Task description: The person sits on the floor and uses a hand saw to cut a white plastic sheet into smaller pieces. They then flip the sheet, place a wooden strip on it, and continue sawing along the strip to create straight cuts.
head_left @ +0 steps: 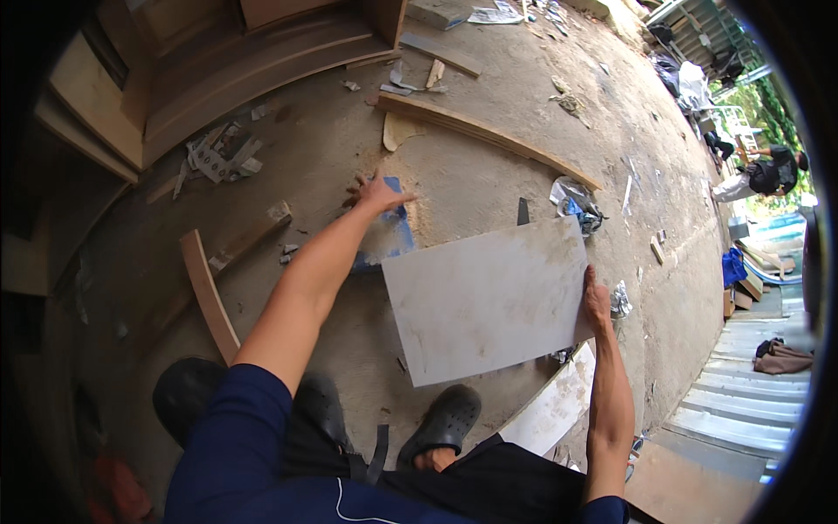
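Observation:
My right hand (597,299) grips the right edge of a flat white rectangular board (484,306), its thumb on the upper face. Brown smudges mark the board, which slants across in front of my feet. My left hand (379,194) is stretched out at the far end of a blue, flat-looking object (400,234) on the ground, fingers spread; whether it touches the object I cannot tell. The board's left corner covers part of the blue object. Pale sawdust (415,210) lies beside that hand.
Beyond my hands lies a long wooden plank (489,134). Wood strips (209,293) lie at left, below a wooden cabinet (262,74). Crumpled plastic (578,203) sits past the board. A second white board (552,403) lies near my right forearm. Far right, a person (768,175) bends over.

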{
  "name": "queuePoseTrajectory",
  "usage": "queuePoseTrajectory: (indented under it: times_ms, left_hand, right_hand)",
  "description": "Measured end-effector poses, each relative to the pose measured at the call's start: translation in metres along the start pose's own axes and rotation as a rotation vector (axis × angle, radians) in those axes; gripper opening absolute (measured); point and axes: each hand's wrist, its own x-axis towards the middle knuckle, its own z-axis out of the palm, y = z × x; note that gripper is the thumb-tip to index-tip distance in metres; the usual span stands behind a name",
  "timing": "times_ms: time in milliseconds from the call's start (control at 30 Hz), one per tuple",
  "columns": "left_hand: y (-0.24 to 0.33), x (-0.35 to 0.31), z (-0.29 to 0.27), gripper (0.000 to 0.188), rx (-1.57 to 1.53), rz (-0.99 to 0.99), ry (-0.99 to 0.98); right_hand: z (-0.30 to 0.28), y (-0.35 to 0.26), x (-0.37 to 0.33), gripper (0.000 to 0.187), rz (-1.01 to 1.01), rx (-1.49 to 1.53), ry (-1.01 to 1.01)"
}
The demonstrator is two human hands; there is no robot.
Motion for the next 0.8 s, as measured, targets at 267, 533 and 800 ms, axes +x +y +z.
queuePoseTrajectory:
  times_ms: [267, 533, 800]
  left_hand:
    - [-0.007, -0.010, 0.020, 0.105, 0.059, -0.086, -0.079]
    - [-0.049, -0.054, 0.028, 0.105, 0.040, -0.059, -0.116]
    - [-0.079, -0.057, 0.044, 0.101, -0.146, 0.057, -0.182]
  right_hand:
    - [-0.001, 0.000, -0.035, 0.102, -0.076, -0.058, -0.002]
    - [-0.023, 0.009, -0.026, 0.100, -0.079, -0.123, -0.006]
    - [-0.074, -0.009, -0.028, 0.087, -0.101, -0.005, -0.003]
